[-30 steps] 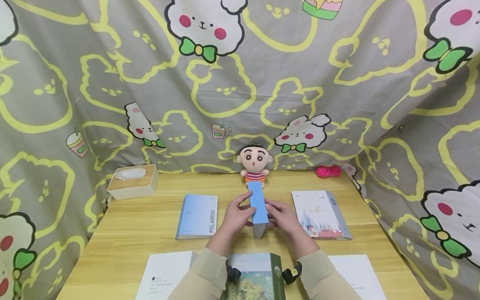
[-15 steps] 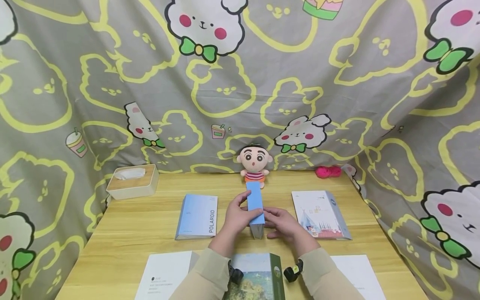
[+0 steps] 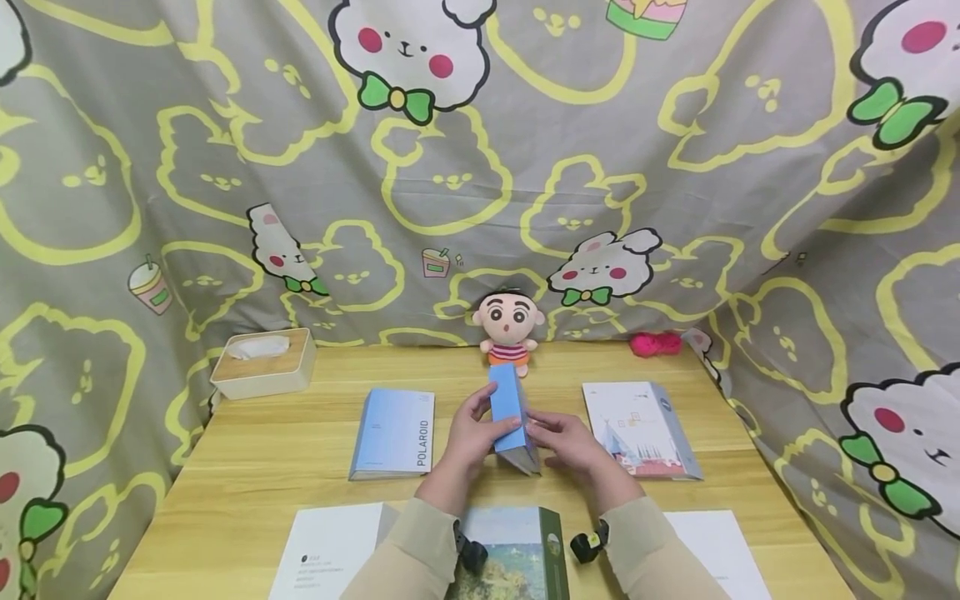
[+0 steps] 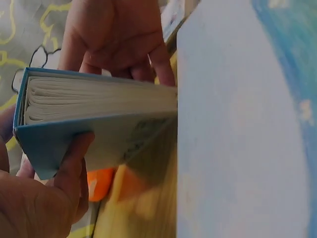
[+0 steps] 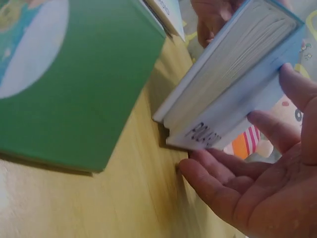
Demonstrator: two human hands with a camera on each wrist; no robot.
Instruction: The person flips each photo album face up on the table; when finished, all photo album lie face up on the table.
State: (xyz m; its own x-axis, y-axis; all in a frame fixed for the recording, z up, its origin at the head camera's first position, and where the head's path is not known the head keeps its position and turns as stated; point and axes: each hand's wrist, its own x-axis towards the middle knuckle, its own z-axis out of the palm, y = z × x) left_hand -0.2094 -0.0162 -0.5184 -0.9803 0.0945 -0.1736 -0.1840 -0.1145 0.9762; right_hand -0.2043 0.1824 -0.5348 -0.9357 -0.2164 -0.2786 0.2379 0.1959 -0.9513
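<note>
A blue photo album [image 3: 506, 404] is held spine up in front of the plush doll [image 3: 508, 325], its page edges [image 4: 94, 101] showing in the left wrist view. My left hand [image 3: 472, 429] grips the album near its spine, the thumb lying across it. On the other side my right hand [image 3: 562, 437] touches the cover with its fingertips, fingers extended, palm away from the album. In the right wrist view my right hand [image 5: 267, 163] lies beside the cover printed POLAROID. Whether the album's lower edge rests on the table cannot be told.
A similar blue album [image 3: 392, 433] lies left, a white book [image 3: 626, 429] right. Along the front are a painting-covered book [image 3: 510, 554] and white books [image 3: 322, 550], [image 3: 720, 550]. A tissue box [image 3: 262, 383] and pink bundle [image 3: 655, 343] stand at the back.
The album's spine has shifted slightly left and tilted, and its lower edge now swings to the right. My right hand moved off the spine and then back near it.
</note>
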